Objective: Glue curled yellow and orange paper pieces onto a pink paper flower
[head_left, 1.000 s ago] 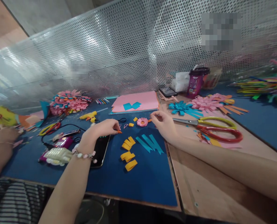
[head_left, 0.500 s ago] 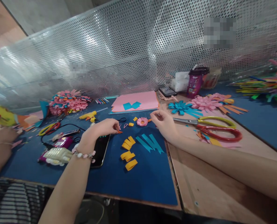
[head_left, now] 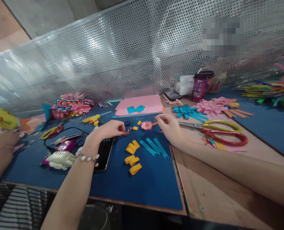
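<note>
My left hand [head_left: 113, 130], with a bead bracelet at its wrist, pinches a small orange paper piece [head_left: 126, 133] above the blue mat, beside a black phone [head_left: 103, 156]. Fingers bent together, my right hand [head_left: 168, 126] rests near the mat's right edge; what its fingertips hold, if anything, is too small to name. Between the hands lies a small pink paper flower [head_left: 146, 125] with an orange piece at its right side. Yellow paper loops [head_left: 132, 147] and teal notched strips [head_left: 153, 147] lie nearer to me.
Large scissors [head_left: 213, 127] and pink paper flowers [head_left: 210, 107] lie at the right, near a purple cup [head_left: 199, 86]. A yellow glue gun [head_left: 92, 119], pink sheets [head_left: 146, 103] and a paper bundle [head_left: 71, 104] sit further back. Another person's hand [head_left: 4, 139] is far left.
My left hand has moved slightly right with the orange piece, closer to the small pink flower. My right hand has barely moved.
</note>
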Demonstrator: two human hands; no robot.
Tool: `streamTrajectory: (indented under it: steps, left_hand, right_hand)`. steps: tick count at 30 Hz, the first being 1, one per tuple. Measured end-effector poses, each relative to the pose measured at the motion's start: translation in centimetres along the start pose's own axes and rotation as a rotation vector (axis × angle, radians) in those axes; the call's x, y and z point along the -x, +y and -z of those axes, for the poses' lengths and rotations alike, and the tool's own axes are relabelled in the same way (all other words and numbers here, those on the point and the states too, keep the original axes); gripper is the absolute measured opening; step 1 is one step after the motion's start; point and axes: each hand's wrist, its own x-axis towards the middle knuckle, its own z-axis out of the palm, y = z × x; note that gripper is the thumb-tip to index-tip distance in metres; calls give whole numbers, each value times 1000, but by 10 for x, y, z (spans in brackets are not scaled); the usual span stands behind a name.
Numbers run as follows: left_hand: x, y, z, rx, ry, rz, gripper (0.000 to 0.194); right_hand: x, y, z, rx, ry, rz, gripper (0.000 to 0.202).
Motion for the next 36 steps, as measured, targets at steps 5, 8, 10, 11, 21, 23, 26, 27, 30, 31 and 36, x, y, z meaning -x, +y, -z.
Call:
streamTrajectory:
  steps: [5, 8, 10, 11, 21, 23, 26, 27, 30, 31, 36]
  left_hand:
    - [-4, -11, -2, 69, 28, -18, 18]
    - [-5, -18, -2, 135, 46, -24, 20]
    - [-5, -21, -1, 176, 53, -17, 22]
    - [-5, -21, -1, 202, 56, -16, 23]
    - [-18, -52, -10, 382, 384, 0, 34]
    - [-24, -66, -15, 355, 591, 79, 28]
    - [-34, -86, -20, 366, 757, 178, 27]
    - [-37, -92, -22, 371, 791, 208, 28]
    - [-43, -109, -22, 381, 858, 305, 28]
    - [-44, -115, -21, 380, 872, 339, 28]
    - [-41, -140, -18, 347, 930, 548, 23]
  right_hand:
    - [-2, 2, 0, -11, -10, 18, 25]
    - [-1, 1, 0, 3, 0, 28, 27]
    - [-1, 1, 1, 40, 13, 41, 29]
    - [-1, 1, 1, 59, 18, 48, 30]
    - [-1, 2, 1, -4, -22, 6, 35]
    - [-1, 2, 1, -11, -17, 0, 37]
    - [-1, 2, 0, 1, -5, 9, 38]
    - [-2, 2, 0, 3, -4, 13, 38]
    - [-1, 2, 0, 10, -11, 28, 38]
    - [-1, 2, 0, 14, -13, 32, 38]
    - [0, -2, 0, 55, -26, 49, 42]
